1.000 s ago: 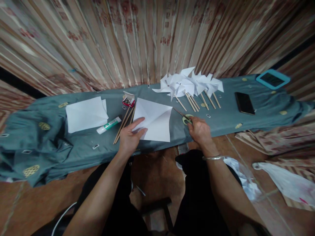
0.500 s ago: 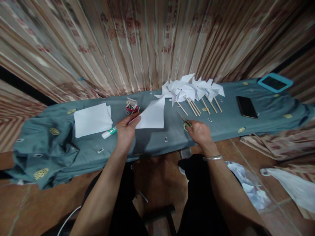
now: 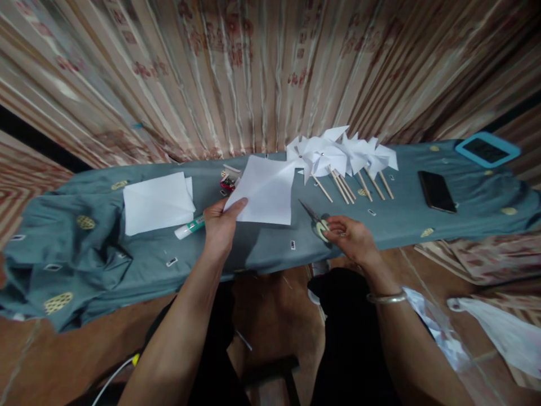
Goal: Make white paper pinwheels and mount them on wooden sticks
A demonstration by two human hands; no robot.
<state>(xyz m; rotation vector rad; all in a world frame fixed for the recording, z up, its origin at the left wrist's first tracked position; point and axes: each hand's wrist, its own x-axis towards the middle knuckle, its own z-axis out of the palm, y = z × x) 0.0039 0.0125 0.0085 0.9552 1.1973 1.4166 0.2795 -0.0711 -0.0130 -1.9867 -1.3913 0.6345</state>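
My left hand (image 3: 220,225) pinches the near left corner of a white creased paper square (image 3: 265,190) and holds it up off the grey-green cloth (image 3: 270,248). My right hand (image 3: 353,239) grips the pale handles of a pair of scissors (image 3: 316,221) whose blades point up and left, resting on the cloth just right of the sheet.
A stack of white paper (image 3: 157,201), a glue stick (image 3: 189,227) and a small red box (image 3: 229,179) lie to the left. Several paper pinwheels on sticks (image 3: 338,158) lie behind. A black phone (image 3: 437,191) and a blue-framed device (image 3: 486,150) sit to the right.
My left hand lifted the paper sheet off the cloth and now holds it raised. My right hand closed around the scissors handles.
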